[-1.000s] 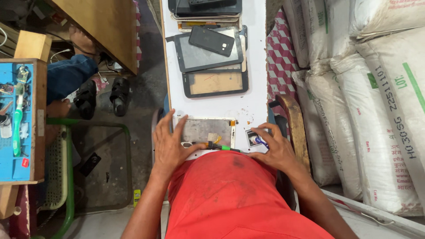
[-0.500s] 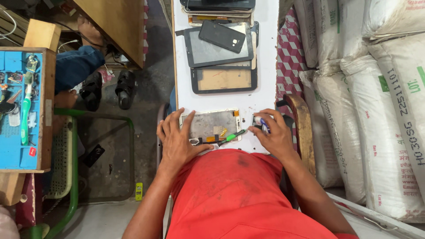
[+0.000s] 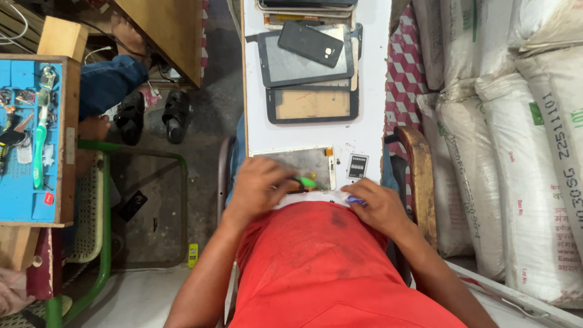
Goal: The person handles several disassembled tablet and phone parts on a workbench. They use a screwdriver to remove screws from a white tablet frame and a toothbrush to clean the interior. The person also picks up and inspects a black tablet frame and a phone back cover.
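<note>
1. Left hand [image 3: 258, 188]: fingers curled, palm down, resting on the near left part of an opened tablet chassis [image 3: 303, 167] that lies on the white table [image 3: 370, 130]. A green pry tool [image 3: 305, 181] shows at its fingertips; whether the fingers are pinching it cannot be told
2. Right hand [image 3: 378, 206]: loosely closed at the near table edge, just right of the chassis. A small blue object [image 3: 354, 200] shows at its fingertips; the grip on it cannot be made out
3. A small dark battery [image 3: 357, 166] lies on the table just beyond the right hand, beside the chassis and apart from it
4. Farther ahead of both hands: a black tablet frame [image 3: 313, 104], then a grey tablet [image 3: 291, 64] with a black phone [image 3: 311, 44] lying on top
5. Well to the left of the left hand stands a blue tool tray [image 3: 27, 182]; to the right of the right hand are stacked white sacks [image 3: 516, 152]
</note>
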